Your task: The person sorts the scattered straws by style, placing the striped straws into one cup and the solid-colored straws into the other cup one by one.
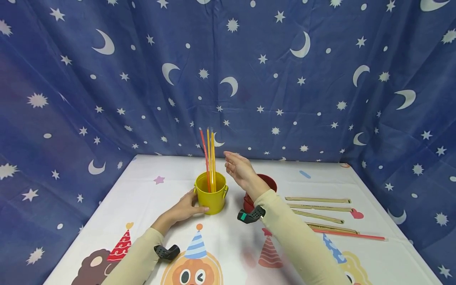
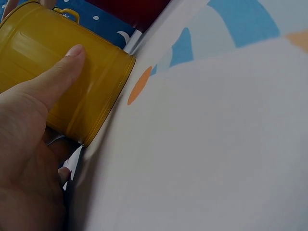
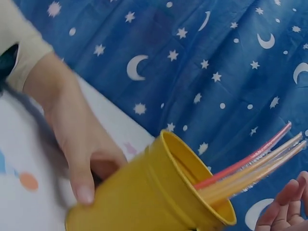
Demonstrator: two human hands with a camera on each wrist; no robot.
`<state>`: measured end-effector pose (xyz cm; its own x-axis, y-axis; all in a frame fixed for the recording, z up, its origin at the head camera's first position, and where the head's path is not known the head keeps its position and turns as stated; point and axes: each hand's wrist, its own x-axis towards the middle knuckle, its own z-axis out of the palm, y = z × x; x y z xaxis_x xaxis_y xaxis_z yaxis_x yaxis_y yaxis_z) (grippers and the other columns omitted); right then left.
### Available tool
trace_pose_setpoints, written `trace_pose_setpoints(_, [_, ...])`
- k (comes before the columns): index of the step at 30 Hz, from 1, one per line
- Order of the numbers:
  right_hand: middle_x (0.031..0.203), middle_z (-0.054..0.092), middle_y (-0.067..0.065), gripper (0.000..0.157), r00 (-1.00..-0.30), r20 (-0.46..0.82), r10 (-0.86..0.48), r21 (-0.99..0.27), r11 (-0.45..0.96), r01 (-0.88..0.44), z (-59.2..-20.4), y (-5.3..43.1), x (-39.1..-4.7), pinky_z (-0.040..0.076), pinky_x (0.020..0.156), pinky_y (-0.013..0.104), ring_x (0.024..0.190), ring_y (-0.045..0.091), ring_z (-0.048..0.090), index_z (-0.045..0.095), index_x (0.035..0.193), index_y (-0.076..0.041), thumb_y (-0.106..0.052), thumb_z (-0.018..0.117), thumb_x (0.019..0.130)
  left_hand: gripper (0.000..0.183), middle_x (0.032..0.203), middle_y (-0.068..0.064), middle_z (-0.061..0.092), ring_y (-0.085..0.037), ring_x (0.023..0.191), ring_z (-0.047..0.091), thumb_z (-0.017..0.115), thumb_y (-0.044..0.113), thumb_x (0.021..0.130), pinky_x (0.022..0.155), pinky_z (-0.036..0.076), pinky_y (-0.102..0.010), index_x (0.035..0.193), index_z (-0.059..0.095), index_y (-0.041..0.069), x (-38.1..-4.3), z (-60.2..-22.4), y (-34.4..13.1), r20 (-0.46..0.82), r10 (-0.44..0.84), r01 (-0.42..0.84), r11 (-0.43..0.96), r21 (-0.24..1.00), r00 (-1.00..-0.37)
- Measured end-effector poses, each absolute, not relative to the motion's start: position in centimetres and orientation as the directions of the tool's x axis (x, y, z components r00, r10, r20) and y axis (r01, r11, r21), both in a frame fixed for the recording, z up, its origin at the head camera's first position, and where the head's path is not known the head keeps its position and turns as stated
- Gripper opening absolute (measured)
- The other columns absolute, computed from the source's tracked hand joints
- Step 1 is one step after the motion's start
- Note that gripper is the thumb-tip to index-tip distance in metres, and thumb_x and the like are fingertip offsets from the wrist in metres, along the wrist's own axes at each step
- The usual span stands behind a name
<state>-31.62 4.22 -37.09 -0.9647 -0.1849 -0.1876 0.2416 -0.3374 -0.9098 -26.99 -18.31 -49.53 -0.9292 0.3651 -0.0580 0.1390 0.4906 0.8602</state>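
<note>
A small yellow bucket (image 1: 211,198) stands upright on the table. My left hand (image 1: 185,208) holds it from the left, with the thumb (image 2: 65,67) across its front wall and the fingers round the far side. One red straw (image 1: 205,158) and two orange-yellow straws (image 1: 213,162) stand up out of the bucket; clear wrapping shows on them in the right wrist view. Just right of these straws is my right hand (image 1: 242,170), raised with its fingers extended and nothing seen in it. In the right wrist view its fingertips (image 3: 284,204) appear beside the straw tops.
Partly hidden behind my right forearm is a red bucket (image 1: 268,181). To the right lie several slim tan sticks (image 1: 318,200) in a loose row, with a red straw (image 1: 352,234) at their near end. A blue star-patterned curtain (image 1: 228,59) hangs behind the table (image 1: 142,178).
</note>
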Motion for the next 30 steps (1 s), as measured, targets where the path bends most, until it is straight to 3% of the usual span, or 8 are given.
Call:
trace_pose_setpoints(10, [0.113,0.062,0.0,0.039,-0.972,-0.077,-0.224,-0.992,-0.079,0.097,-36.0,6.0,-30.7,0.051,0.076,0.017,0.083,0.008,0.058,0.06,0.138,-0.003,-0.022,0.057,0.104,0.104,0.168,-0.018,0.024,-0.039,0.154,0.027,0.08,0.043,0.084,0.127,0.024,-0.054,0.162,0.02,0.01,-26.9,-49.5,-18.3,-0.072,0.349,0.124,0.507,0.853,-0.934])
trace_pose_setpoints(17, [0.133,0.065,0.011,0.035,-0.965,-0.001,-0.264,-0.988,0.146,-0.039,-34.9,7.5,-30.3,0.053,0.098,0.032,0.098,0.017,0.063,0.065,0.132,-0.007,-0.026,0.058,0.103,0.102,0.168,-0.017,0.024,-0.038,0.155,0.026,0.08,0.041,0.085,0.127,0.023,-0.054,0.162,0.02,0.009,-27.0,-49.6,-18.4,-0.055,0.37,0.146,0.494,0.857,-0.928])
trace_pose_setpoints(21, [0.129,0.067,0.011,0.033,-0.951,0.059,-0.304,-0.961,0.24,-0.137,-34.3,8.5,-29.9,0.052,0.103,0.041,0.101,0.022,0.063,0.067,0.128,-0.007,-0.025,0.059,0.102,0.102,0.168,-0.019,0.024,-0.039,0.154,0.026,0.08,0.041,0.085,0.127,0.024,-0.054,0.161,0.021,0.007,-26.9,-49.6,-18.5,-0.054,0.369,0.146,0.492,0.858,-0.928])
trace_pose_setpoints(27, [0.108,0.068,0.006,0.03,-0.929,0.127,-0.348,-0.922,0.304,-0.24,-33.7,9.9,-29.3,0.049,0.09,0.03,0.098,0.02,0.06,0.069,0.126,-0.008,-0.024,0.06,0.102,0.102,0.167,-0.02,0.025,-0.04,0.153,0.028,0.08,0.042,0.084,0.126,0.025,-0.053,0.161,0.023,0.005,-26.9,-49.6,-18.5,-0.052,0.365,0.147,0.495,0.857,-0.929])
trace_pose_setpoints(30, [0.11,0.07,0.006,0.031,-0.919,0.152,-0.364,-0.909,0.313,-0.275,-33.7,10.8,-29.0,0.049,0.09,0.03,0.098,0.019,0.06,0.069,0.127,-0.008,-0.024,0.06,0.102,0.103,0.167,-0.019,0.025,-0.039,0.154,0.027,0.081,0.042,0.084,0.127,0.024,-0.053,0.161,0.022,0.007,-26.9,-49.5,-18.4,-0.055,0.367,0.143,0.491,0.859,-0.929])
